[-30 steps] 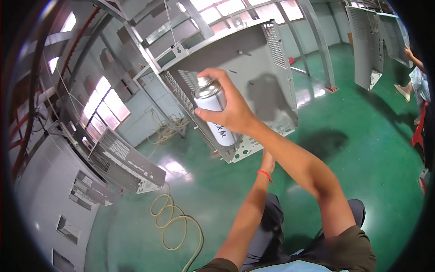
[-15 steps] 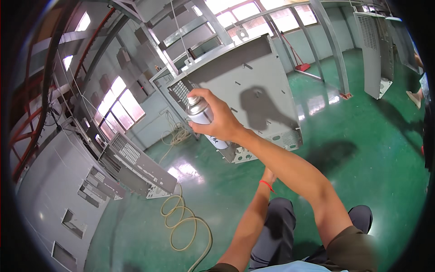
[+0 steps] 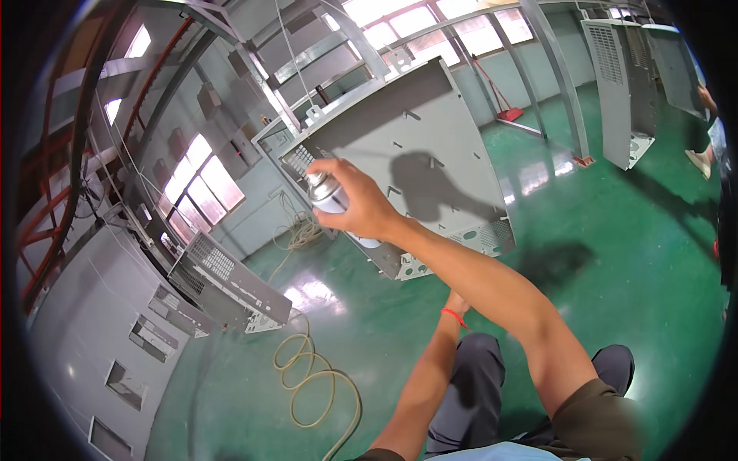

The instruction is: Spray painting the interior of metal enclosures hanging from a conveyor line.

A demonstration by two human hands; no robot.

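Observation:
My right hand (image 3: 355,201) is wrapped round a silver and white spray can (image 3: 332,197), its forefinger on the nozzle at the top. The can is before the left side of a large grey sheet-metal housing (image 3: 369,146), near a patch of grille holes. Small tabs stick out from the housing's inner face, and a dark shadow falls across it. Its lower end has punched holes. My left hand (image 3: 458,300), with a red band at the wrist, is mostly hidden behind my right forearm, so its fingers do not show.
More grey housings stand or hang at the left (image 3: 231,276) and far right (image 3: 615,92). A coiled yellowish hose (image 3: 315,376) lies on the green floor (image 3: 231,407). Metal posts (image 3: 555,84) and a red dustpan (image 3: 510,114) are behind. Another person's hand (image 3: 705,97) shows at the right edge.
My right hand and the spray can have moved slightly left. The large housing and those at the right also sit a little further left in view. My left arm has barely moved.

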